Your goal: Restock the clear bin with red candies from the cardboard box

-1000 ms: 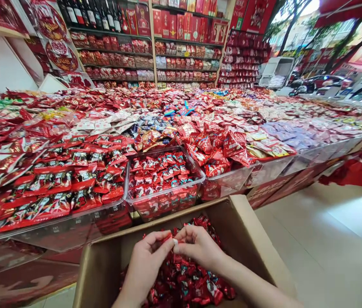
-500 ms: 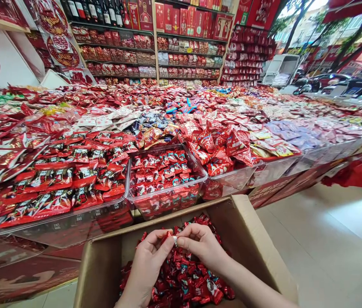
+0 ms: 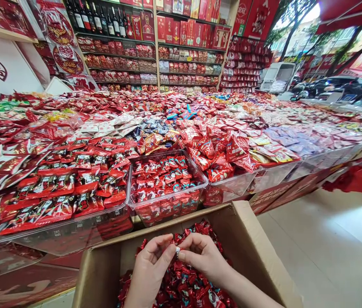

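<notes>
My left hand [image 3: 153,265] and my right hand [image 3: 205,259] meet above an open cardboard box [image 3: 260,239]. Thumbs and fingertips of both are closed in a pinch around a small wrapped candy [image 3: 177,250]. Only a whitish, silvery bit of it shows between the fingertips; the rest is hidden. Beneath the hands, the box holds a heap of red wrapped candies [image 3: 196,280] with teal and white marks. Just beyond the box, a clear plastic bin [image 3: 168,194] holds similar small red candies in neat rows.
Larger red-and-black packets [image 3: 55,184] fill the bin on the left. Triangular red packets [image 3: 225,152] are piled to the right. Behind, a wide display of sweets [image 3: 113,102] reaches to shelves [image 3: 157,47] with bottles and boxes. Tiled floor [image 3: 315,231] lies at the right.
The camera view has tilted up slightly, so everything sits lower in the picture. Both hands keep their pinch on the candy; the red wrapper seen at my left fingertips now shows less.
</notes>
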Available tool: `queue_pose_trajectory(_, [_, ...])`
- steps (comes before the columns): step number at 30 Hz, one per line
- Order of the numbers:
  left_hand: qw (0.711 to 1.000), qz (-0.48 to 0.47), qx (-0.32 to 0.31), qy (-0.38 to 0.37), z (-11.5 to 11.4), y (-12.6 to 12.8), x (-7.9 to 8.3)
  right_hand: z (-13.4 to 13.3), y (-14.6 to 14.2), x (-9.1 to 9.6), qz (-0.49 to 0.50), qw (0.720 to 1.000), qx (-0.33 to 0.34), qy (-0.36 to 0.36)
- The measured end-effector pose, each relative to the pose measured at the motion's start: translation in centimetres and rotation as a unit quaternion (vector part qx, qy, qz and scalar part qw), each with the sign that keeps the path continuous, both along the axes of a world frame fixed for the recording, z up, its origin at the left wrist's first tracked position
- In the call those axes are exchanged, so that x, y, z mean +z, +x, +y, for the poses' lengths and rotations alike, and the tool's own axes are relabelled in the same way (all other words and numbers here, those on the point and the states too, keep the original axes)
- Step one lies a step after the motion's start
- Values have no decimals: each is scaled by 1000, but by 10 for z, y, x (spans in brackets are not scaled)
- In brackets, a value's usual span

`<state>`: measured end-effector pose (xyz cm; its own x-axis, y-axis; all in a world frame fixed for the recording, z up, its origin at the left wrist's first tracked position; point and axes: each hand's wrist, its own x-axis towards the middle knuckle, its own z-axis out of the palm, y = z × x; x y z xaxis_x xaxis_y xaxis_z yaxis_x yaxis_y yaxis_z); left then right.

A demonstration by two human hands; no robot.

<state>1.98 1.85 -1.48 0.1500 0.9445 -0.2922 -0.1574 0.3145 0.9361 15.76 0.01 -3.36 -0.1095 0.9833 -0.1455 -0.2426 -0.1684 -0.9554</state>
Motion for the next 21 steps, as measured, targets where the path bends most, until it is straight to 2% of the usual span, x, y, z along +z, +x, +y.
queue_pose_trajectory(10, [999,-25,35,-22,-3,2,3,0,-2,8,-12,1000,2,-3])
queue_pose_trajectory(21, [998,-58,28,3,0,2,1,0,0,11,-50,999,-2,7])
